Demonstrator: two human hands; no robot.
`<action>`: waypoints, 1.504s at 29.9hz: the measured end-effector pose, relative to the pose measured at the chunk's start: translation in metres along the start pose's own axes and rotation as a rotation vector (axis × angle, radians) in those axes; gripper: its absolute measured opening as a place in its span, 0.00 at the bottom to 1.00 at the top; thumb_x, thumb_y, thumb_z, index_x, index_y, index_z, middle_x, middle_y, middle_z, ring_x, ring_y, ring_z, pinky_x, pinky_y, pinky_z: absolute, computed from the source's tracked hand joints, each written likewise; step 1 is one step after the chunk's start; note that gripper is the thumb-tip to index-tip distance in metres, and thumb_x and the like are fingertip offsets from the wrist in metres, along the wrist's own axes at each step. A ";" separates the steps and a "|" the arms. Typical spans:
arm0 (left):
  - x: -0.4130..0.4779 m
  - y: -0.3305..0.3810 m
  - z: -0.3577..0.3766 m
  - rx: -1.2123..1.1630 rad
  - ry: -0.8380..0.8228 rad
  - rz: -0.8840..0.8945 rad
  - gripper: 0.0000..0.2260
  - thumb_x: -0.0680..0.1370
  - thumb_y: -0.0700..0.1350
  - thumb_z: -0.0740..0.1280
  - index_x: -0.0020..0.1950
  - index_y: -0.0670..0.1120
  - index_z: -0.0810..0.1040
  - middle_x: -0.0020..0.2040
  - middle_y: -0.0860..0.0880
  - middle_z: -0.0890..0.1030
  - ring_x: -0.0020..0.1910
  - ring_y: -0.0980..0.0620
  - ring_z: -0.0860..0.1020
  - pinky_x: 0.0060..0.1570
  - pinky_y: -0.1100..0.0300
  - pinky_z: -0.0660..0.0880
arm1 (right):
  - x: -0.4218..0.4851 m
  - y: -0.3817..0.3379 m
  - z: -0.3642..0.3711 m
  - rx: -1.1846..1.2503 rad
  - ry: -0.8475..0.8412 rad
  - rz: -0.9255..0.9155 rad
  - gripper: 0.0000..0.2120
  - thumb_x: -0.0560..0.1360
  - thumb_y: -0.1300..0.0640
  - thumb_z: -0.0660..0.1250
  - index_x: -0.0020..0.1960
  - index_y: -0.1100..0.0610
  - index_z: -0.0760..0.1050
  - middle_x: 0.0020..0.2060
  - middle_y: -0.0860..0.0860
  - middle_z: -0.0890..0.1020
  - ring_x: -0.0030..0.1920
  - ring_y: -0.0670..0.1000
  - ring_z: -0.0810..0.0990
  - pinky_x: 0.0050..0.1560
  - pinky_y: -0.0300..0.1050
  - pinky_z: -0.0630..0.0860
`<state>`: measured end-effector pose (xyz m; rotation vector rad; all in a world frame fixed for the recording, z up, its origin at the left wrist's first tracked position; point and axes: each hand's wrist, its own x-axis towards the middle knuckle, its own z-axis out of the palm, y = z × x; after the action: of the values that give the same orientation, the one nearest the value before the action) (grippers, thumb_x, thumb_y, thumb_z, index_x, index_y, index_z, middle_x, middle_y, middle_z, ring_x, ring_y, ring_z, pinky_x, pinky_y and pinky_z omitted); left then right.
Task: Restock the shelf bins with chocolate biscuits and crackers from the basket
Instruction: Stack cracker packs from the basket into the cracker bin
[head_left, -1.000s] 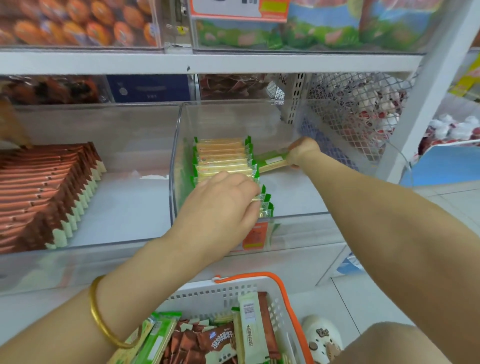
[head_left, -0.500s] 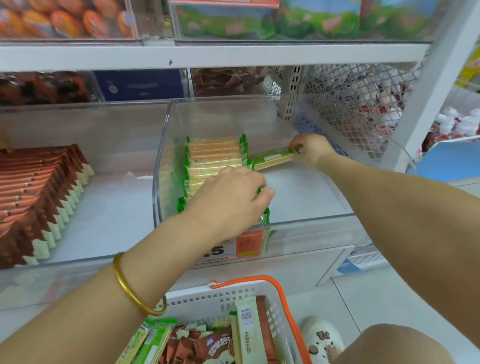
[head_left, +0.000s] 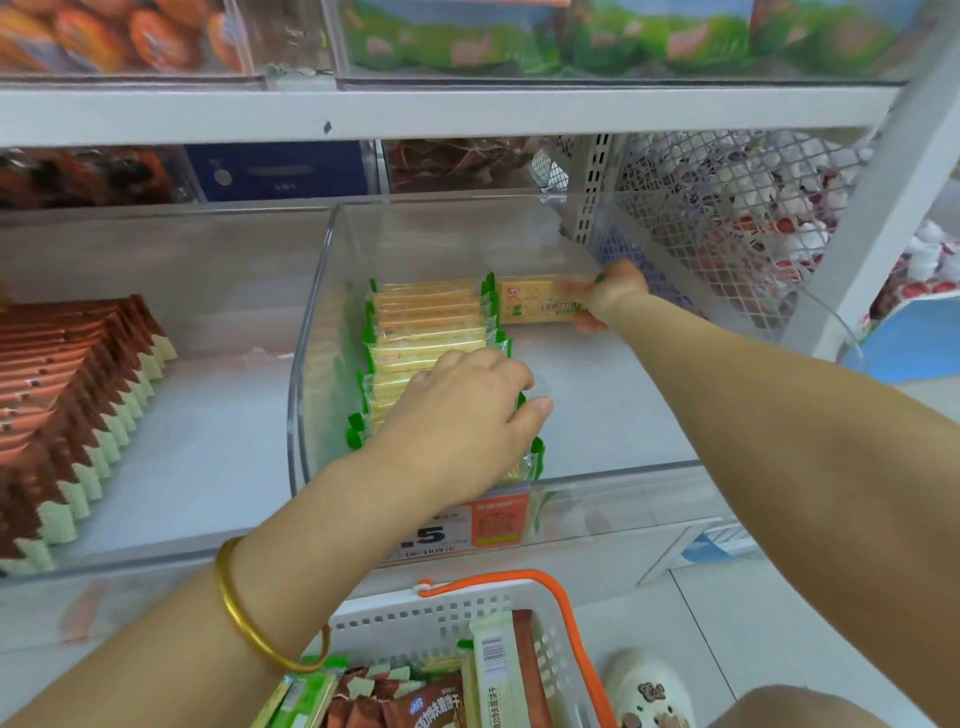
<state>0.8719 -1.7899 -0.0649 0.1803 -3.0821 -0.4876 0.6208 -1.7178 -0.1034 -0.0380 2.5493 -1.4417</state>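
Note:
A clear bin (head_left: 311, 338) on the shelf holds a row of green-edged cracker packs (head_left: 426, 322) standing on edge along its left side. My left hand (head_left: 467, 415) lies over the front part of that row, fingers curled down over the packs' right ends. My right hand (head_left: 615, 296) reaches to the bin's back right and pinches one cracker pack (head_left: 535, 306) by its end, face towards me, right beside the row's back. The white basket (head_left: 415, 618) with an orange handle sits below, holding chocolate biscuit packs (head_left: 405, 701) and more crackers.
The left bin holds a long slanted row of brown chocolate biscuit packs (head_left: 67, 405). A white mesh panel (head_left: 727, 218) closes the shelf on the right. A price label (head_left: 467, 525) hangs on the bin's front. Upper shelf bins are full. A shoe (head_left: 649, 691) stands beside the basket.
My right hand has turned the cracker pack from lying flat and slanted to standing face-on at the back of the bin. My left hand stays on the row.

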 end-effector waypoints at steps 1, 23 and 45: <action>-0.001 0.000 0.000 -0.004 -0.002 0.001 0.19 0.81 0.55 0.54 0.68 0.50 0.70 0.66 0.51 0.71 0.66 0.49 0.65 0.67 0.49 0.63 | 0.000 0.000 0.002 0.012 0.008 0.000 0.24 0.71 0.52 0.74 0.57 0.63 0.68 0.59 0.58 0.77 0.43 0.57 0.80 0.15 0.35 0.69; -0.040 -0.001 -0.010 -0.134 0.134 0.006 0.17 0.81 0.53 0.56 0.66 0.48 0.72 0.64 0.50 0.72 0.65 0.49 0.66 0.66 0.51 0.65 | -0.016 -0.003 0.011 -0.199 0.071 -0.088 0.29 0.73 0.53 0.72 0.67 0.64 0.66 0.63 0.61 0.74 0.62 0.61 0.75 0.58 0.55 0.76; -0.019 0.008 -0.002 -0.104 0.075 0.009 0.18 0.81 0.54 0.56 0.66 0.49 0.72 0.63 0.50 0.73 0.65 0.49 0.67 0.65 0.50 0.65 | -0.001 -0.002 0.015 -0.194 0.099 -0.050 0.43 0.70 0.53 0.75 0.73 0.63 0.51 0.67 0.61 0.69 0.64 0.60 0.73 0.58 0.56 0.76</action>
<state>0.8897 -1.7807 -0.0605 0.1791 -2.9745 -0.6245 0.6247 -1.7315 -0.1085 -0.0635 2.7798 -1.2362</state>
